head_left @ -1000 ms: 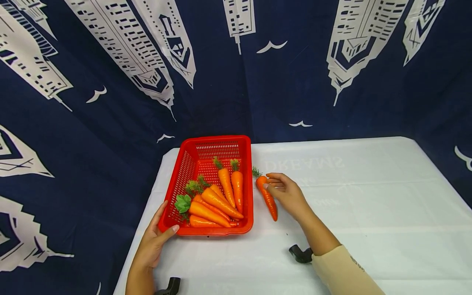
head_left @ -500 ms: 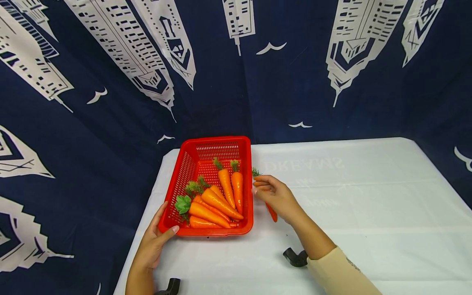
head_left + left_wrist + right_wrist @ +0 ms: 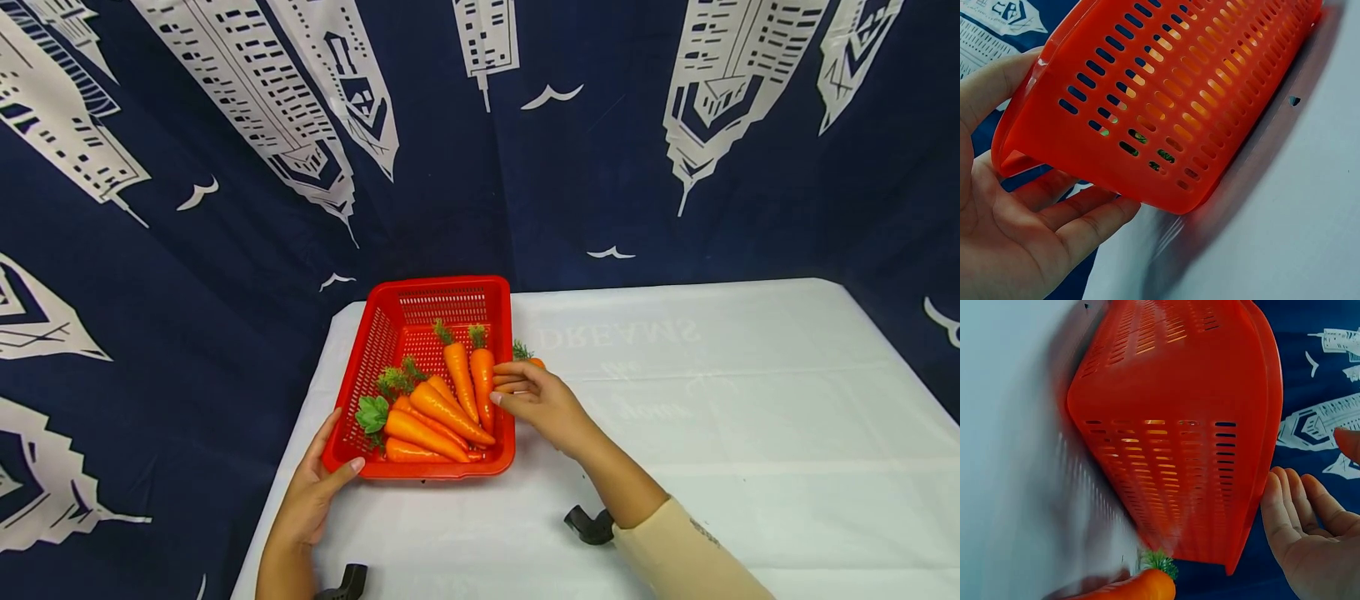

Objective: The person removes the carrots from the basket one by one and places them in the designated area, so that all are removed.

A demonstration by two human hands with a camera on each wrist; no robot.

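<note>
A red slotted plastic basket (image 3: 420,472) holds several orange carrots (image 3: 426,430) with green tops. My left hand (image 3: 306,500) grips its near left corner, thumb over the rim and fingers along the outer wall, as the left wrist view also shows. At the basket's right edge, my right hand (image 3: 547,408) hovers with fingers extended, holding nothing. In the right wrist view its fingertips (image 3: 1277,481) are close to the rim; whether they touch it I cannot tell. One loose carrot (image 3: 537,362) lies on the table right of the basket, mostly hidden under the right hand.
A white cloth (image 3: 735,417) covers the table, stretching to the right of the basket. Dark blue fabric (image 3: 570,192) with white building prints hangs behind and at the left. Black angled pieces (image 3: 589,525) show by both wrists.
My right hand has moved left from the loose carrot to the basket's right rim, away from the carrot, which stays on the table. The left hand and basket have stayed put.
</note>
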